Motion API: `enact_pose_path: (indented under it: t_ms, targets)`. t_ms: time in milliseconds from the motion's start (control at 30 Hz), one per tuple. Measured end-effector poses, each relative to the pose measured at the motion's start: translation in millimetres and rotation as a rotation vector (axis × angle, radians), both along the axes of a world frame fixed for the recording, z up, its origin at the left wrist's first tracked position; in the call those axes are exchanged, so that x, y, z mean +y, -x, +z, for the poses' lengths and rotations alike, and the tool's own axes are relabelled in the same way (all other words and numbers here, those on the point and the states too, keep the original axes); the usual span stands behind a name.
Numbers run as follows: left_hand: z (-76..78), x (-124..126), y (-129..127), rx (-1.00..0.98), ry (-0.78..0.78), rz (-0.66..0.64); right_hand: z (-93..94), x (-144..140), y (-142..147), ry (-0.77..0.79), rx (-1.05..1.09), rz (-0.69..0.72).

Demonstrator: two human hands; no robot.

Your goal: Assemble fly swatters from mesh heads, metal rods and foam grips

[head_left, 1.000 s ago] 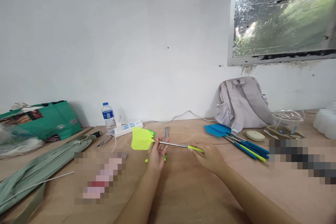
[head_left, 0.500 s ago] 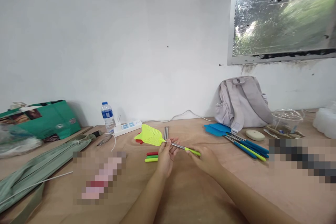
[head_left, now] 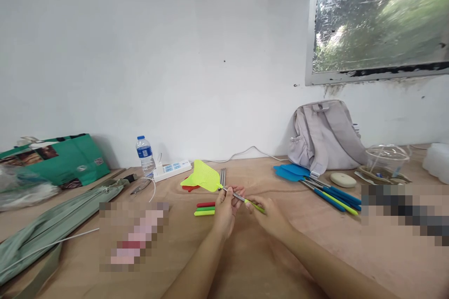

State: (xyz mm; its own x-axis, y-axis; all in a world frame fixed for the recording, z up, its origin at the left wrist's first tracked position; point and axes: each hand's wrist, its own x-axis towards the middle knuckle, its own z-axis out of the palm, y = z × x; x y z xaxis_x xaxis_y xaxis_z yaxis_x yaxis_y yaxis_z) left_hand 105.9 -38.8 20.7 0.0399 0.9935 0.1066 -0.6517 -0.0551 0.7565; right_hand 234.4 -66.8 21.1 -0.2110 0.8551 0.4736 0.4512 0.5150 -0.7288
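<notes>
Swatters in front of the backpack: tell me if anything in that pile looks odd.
One yellow-green handle lies among the blue handles, yet only blue heads show at the other end, so it looks mismatched. The heads overlap, so I can't tell which one it belongs to.

No legible text anywhere.

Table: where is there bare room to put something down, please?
Bare table shows between the right hand and the blue swatters, and between both forearms. It is crowded around the backpack and by the green bag.
</notes>
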Motion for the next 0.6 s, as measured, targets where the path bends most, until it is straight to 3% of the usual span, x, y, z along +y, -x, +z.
enact_pose_path:
  t_ms: [300,433,600]
  targets:
    - [5.4,-3.5,2.3,0.095,-0.048,-0.235,-13.4,6.9,-5.2,0.019,-0.171,-0.024]
    - [4.5,1.5,7.3,0.004,-0.018,-0.231,-15.4,9.0,-10.1,0.046,-0.235,-0.091]
    - [3.6,9.9,16.4,-0.024,0.022,-0.138,-10.2,7.7,-10.7,0.037,-0.245,-0.072]
